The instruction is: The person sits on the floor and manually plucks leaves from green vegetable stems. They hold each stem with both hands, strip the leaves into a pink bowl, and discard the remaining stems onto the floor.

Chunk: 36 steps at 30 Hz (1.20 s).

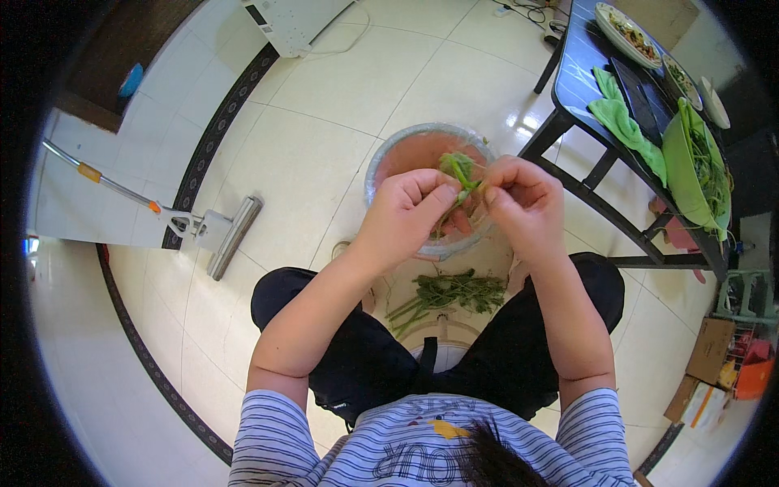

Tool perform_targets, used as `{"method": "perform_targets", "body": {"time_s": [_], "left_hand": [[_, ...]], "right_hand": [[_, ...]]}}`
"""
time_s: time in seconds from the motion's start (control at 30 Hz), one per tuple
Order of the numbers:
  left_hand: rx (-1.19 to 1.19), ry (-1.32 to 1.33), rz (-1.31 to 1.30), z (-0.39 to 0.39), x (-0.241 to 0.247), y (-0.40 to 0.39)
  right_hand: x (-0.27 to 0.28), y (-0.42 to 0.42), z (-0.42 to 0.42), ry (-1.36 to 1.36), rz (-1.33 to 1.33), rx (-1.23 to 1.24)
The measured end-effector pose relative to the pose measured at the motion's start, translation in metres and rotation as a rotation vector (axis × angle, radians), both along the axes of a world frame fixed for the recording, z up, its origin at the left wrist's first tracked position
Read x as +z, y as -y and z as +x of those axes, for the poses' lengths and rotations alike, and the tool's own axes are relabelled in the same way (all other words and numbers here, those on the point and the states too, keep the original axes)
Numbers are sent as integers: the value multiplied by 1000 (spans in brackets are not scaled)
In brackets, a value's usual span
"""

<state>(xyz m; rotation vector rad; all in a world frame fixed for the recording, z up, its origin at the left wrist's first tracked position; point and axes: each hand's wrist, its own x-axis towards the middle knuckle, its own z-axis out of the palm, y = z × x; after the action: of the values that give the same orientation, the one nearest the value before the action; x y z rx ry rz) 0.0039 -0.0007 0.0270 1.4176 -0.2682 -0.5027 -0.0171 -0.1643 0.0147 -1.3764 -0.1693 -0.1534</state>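
Between finger and thumb, my left hand [417, 207] pinches a green leafy stem [464, 182]. My right hand [524, 204] meets it from the other side, thumb and forefinger pressed together at the stem's edge, where a thin strand shows. Both hands are above a round bin [395, 155] with a pale rim and a clear plastic liner; its reddish inside is partly hidden by my hands. On the floor between my feet lies a loose bunch of leafy green stems [459, 291], close to the front of the seat under me.
To the right stands a dark table [575, 79] with plates of food [630, 36], a green cloth [627, 125] and a light green basket [675, 152] of greens. A sponge mop [234, 237] leans at left. Boxes [709, 353] sit at far right.
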Motion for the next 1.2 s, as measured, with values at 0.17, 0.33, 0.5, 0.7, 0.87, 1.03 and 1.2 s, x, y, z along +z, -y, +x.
{"method": "perform_targets", "body": {"time_s": [0.17,0.33,0.5,0.7,0.87,1.03,1.2], "left_hand": [[28,-110,-141,4,2,-4],[182,170,-21,5,-13,-3],[255,885,290,16,-27,-8],[153,992,364,14,-27,-1],[92,1061,327,15,-27,8],[295,841,454,21,-31,-2],[232,789,393,14,-27,18]], "right_hand": [[-1,11,5,-115,49,-57],[-21,15,14,27,-546,-51],[-42,5,20,79,-480,-52],[-8,10,12,-162,193,184],[14,39,-6,112,-220,-185],[116,128,-32,619,-496,-970],[154,241,-46,544,-1362,-1209]]}}
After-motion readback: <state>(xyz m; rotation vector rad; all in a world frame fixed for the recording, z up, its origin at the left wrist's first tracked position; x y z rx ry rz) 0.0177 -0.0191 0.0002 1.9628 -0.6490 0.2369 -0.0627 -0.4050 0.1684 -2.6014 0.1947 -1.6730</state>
